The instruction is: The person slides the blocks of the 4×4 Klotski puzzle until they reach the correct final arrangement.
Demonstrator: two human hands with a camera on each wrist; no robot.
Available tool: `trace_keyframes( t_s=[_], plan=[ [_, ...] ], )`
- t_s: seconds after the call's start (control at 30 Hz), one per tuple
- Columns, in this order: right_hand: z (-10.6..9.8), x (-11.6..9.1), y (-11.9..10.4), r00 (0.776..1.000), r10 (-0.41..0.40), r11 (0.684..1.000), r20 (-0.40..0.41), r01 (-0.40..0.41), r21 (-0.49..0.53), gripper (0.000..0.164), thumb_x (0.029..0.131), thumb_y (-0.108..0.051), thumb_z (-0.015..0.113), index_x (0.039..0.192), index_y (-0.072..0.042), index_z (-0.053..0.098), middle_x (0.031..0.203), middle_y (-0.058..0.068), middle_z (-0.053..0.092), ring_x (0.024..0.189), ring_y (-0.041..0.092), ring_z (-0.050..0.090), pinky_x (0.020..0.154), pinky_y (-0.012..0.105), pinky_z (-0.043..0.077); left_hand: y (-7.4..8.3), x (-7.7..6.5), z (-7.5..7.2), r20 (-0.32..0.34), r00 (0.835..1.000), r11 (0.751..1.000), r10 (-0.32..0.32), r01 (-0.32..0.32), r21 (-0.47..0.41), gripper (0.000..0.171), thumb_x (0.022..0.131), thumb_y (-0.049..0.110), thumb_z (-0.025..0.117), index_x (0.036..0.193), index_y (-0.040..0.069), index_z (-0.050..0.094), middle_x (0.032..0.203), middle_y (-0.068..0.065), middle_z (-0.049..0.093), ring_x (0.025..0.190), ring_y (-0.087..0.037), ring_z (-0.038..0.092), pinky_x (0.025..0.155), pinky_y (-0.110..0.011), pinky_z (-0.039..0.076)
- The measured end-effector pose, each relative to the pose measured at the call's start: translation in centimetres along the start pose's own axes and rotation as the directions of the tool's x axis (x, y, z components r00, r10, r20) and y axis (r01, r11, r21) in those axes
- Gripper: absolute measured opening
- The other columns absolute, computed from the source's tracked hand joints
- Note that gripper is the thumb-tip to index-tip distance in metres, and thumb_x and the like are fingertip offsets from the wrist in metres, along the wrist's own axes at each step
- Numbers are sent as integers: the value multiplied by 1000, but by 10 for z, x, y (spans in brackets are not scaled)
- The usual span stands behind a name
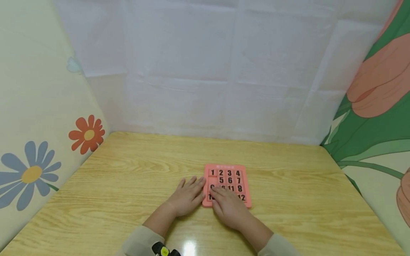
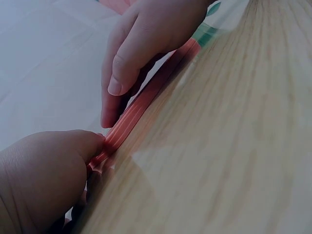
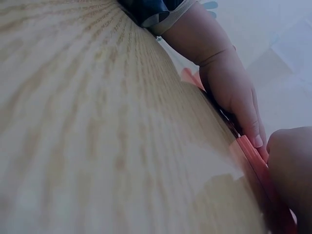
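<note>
A pink number slide puzzle [image 1: 247, 185] lies flat on the table, its tiles marked with black numbers. The top row reads 1 to 4, and a bare slot [image 1: 213, 180] shows at the left of the second row. My left hand [image 1: 189, 197] rests beside the puzzle with fingers extended, the fingertips touching its left edge. Over the lower tiles lies my right hand [image 1: 230, 209], fingers stretched toward the left column and hiding part of the bottom rows. In the left wrist view the puzzle's side [image 2: 131, 122] runs between both hands.
The wood-grain table [image 1: 128, 170] reaches back to a white cloth [image 1: 208, 71]. Flower-patterned panels stand at the left [image 1: 32, 106] and right [image 1: 378, 89]. A black and yellow item [image 1: 164, 251] sits by the left sleeve.
</note>
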State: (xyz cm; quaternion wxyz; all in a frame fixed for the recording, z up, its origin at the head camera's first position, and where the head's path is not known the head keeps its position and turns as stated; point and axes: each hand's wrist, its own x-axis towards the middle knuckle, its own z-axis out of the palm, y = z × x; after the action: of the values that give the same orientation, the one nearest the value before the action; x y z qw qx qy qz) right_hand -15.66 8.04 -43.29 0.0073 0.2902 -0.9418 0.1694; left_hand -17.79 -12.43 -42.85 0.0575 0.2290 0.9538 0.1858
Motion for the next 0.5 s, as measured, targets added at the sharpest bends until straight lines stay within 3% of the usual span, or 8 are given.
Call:
trace_keyframes(
  t_s=[0.27, 0.5],
  plan=[
    [-1, 0, 2, 998, 24, 1000, -52, -24, 9, 45, 104, -28, 39, 142, -8, 52, 150, 8, 49, 141, 27, 44, 119, 45, 32, 0, 0, 0, 1, 1000, 1000, 0, 0, 4, 56, 106, 37, 38, 153, 7, 33, 160, -8, 31, 151, -34, 21, 123, -57, 8],
    [-1, 5, 9, 987, 130, 991, -92, -131, -8, 45, 103, -28, 41, 141, -6, 52, 149, 10, 49, 141, 29, 43, 120, 46, 30, 0, 0, -1, 10, 1000, 1000, -4, 4, -2, 57, 106, 38, 37, 153, 8, 32, 161, -8, 30, 151, -34, 20, 123, -57, 7]
  ],
)
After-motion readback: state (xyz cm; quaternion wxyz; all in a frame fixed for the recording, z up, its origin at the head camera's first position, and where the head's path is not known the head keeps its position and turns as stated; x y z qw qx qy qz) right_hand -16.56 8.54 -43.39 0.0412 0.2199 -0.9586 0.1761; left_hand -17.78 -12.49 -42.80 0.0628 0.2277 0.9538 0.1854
